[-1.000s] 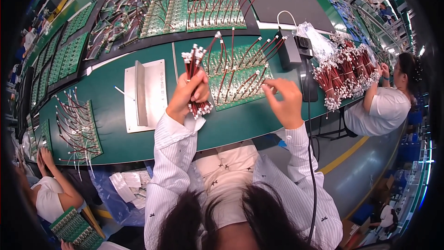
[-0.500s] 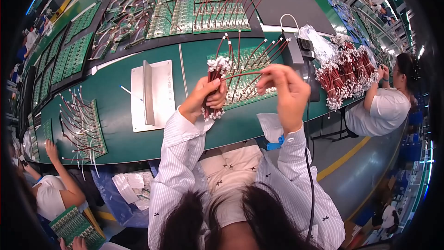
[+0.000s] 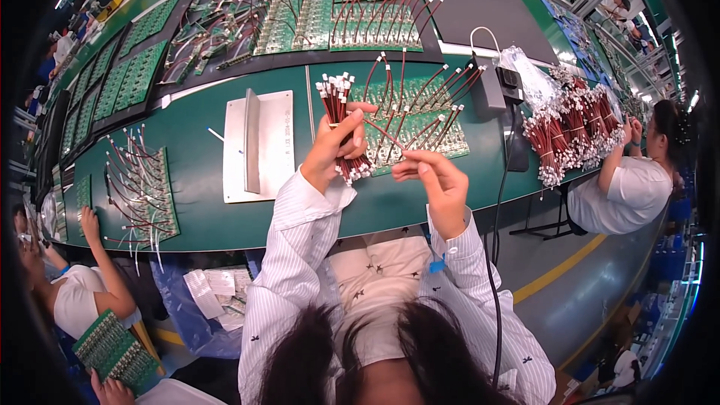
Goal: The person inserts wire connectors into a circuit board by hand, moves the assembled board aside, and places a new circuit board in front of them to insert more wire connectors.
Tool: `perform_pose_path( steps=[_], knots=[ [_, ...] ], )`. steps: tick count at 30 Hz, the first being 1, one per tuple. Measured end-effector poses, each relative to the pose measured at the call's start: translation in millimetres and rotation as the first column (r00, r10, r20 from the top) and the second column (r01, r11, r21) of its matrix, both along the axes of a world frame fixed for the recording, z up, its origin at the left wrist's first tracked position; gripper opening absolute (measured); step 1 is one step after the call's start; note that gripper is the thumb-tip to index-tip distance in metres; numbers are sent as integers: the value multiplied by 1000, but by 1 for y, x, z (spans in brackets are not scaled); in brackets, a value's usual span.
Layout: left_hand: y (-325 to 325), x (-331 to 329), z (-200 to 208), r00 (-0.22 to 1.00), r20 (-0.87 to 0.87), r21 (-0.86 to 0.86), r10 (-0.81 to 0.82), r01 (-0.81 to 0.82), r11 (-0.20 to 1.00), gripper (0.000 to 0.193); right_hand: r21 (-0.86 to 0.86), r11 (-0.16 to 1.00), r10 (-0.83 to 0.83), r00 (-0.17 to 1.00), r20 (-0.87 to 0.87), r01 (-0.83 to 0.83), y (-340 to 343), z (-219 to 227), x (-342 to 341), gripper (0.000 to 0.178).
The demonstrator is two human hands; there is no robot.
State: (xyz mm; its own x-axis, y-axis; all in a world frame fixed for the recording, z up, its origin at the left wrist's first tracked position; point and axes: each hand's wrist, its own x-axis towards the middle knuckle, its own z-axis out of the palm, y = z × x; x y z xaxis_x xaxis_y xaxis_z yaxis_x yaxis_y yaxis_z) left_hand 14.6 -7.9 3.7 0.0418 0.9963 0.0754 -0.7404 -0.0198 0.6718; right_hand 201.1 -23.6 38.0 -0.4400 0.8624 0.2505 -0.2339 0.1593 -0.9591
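Note:
My left hand (image 3: 335,146) is closed round a bundle of dark red cables (image 3: 335,97) with white connectors at both ends. Between the fingertips of my right hand (image 3: 439,184) is pinched a single red cable (image 3: 388,136), which runs slantwise up to the left hand. Just behind both hands lies a green circuit board panel (image 3: 429,137) on the green table. Several red cables stand up from that panel, their white plugs in the air. The end of the cable inside my right fingers is hidden.
A metal plate with an upright fin (image 3: 253,146) stands to the left, near a cabled panel (image 3: 161,191). At right are a power adapter (image 3: 489,95) and heaped cable bundles (image 3: 574,124). Panels crowd the back shelf (image 3: 300,26). Co-workers sit at left and right (image 3: 626,180).
My right hand has moved down and toward me, and the cable it pinches now slopes downward instead of lying nearly level. The left hand keeps its bundle. The whole view has shifted slightly.

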Motion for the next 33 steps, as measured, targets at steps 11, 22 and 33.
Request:
perform_pose_path(
  steps=[11, 22, 33],
  knots=[
    [-1, -4, 1, 999, 42, 58, -18, 16, 998, 24, -169, 980, 116, 992, 45, -107, -7, -24, 0, 18],
    [0, -6, -1, 999, -32, 76, -2, 4, 997, 24, -44, 999, -15, 977, 213, 25, -6, -29, -1, 14],
    [1, -4, 4, 999, -34, 26, 19, -18, 999, 25, -145, 989, -11, 986, 164, 35, -1, -32, 4, 15]
  ],
)
